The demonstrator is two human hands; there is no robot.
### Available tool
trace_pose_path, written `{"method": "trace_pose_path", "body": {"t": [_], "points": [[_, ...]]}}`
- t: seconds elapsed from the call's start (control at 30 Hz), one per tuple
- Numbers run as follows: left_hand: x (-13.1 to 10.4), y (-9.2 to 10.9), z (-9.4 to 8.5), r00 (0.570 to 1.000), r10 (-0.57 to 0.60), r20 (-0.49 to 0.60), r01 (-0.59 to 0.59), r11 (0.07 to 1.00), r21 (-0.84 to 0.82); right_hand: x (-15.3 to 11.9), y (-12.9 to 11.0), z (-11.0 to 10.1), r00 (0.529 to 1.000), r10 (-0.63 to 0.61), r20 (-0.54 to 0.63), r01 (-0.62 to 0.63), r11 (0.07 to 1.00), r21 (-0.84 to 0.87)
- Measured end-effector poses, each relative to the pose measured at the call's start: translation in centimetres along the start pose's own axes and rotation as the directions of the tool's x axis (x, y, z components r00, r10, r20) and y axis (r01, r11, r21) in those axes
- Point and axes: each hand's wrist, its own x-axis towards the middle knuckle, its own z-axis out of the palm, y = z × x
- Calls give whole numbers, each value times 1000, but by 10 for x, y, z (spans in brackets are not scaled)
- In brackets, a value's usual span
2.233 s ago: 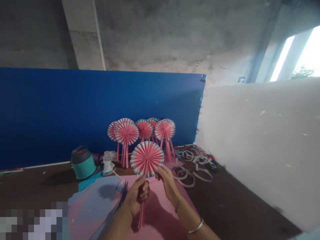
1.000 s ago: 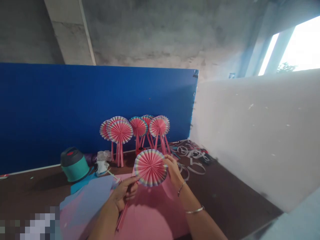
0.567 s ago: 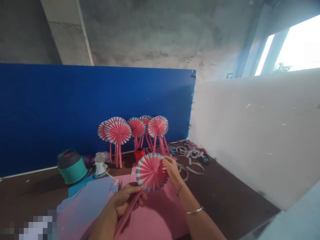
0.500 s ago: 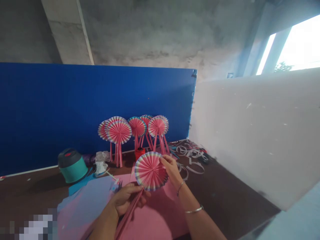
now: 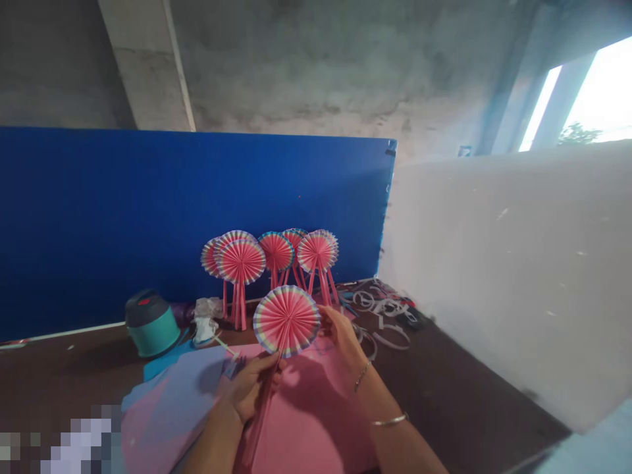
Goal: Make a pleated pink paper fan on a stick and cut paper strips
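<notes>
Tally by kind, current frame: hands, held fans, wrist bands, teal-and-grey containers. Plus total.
Hands: 2 (left hand, right hand)
Held fan: 1
Wrist bands: 2 (thin bracelet, bangle)
Teal-and-grey container: 1
Total: 6

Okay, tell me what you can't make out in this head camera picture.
In the head view:
Handle of the held fan: partly covered by the left hand.
Leftmost background fan: right part behind neighbouring fans.
Small blue patch on the wall: any markings too small to read.
Lower-left patch: pixelated, contents unrecognizable.
</notes>
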Motion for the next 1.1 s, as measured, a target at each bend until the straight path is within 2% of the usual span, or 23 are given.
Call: {"method": "trace_pose_path", "body": {"t": [0.07,0.23,0.3,0.37,0.47,0.57,0.63,0.73,0.9,1.0,1.1], "points": [[2,-1,0,1000,-12,-3,12,1000,21,-3,3,4,999,-25,40,27,999,-41],[2,-7,1,999,-33,7,33,999,35,-7,4,7,996,-65,-66,62,997,-42],[2,-8,1,999,-28,16,27,999,35,-7,1,7,996,-64,-62,61,998,-35],[2,-8,2,1000,5,18,-6,1000,22,-6,-2,8,999,-44,-14,44,999,17],[3,-7,4,994,110,18,-109,993,-46,-8,-2,11,991,29,128,-39,996,79],[5,-7,6,981,196,7,-194,972,-132,-11,5,14,958,129,255,-119,991,-54],[6,-8,8,981,192,-4,-191,971,-143,-15,12,17,948,157,277,-127,984,-124],[6,-11,10,986,168,-15,-168,978,-125,-18,23,21,953,144,266,-123,988,-97],[6,-13,12,986,162,-31,-164,979,-121,-20,26,25,941,198,274,-200,980,-23],[6,-12,13,987,158,-36,-161,979,-126,-22,21,27,958,140,250,-144,990,0],[5,-12,14,990,139,-36,-142,983,-116,-22,20,28,985,61,164,-65,998,19]]}}
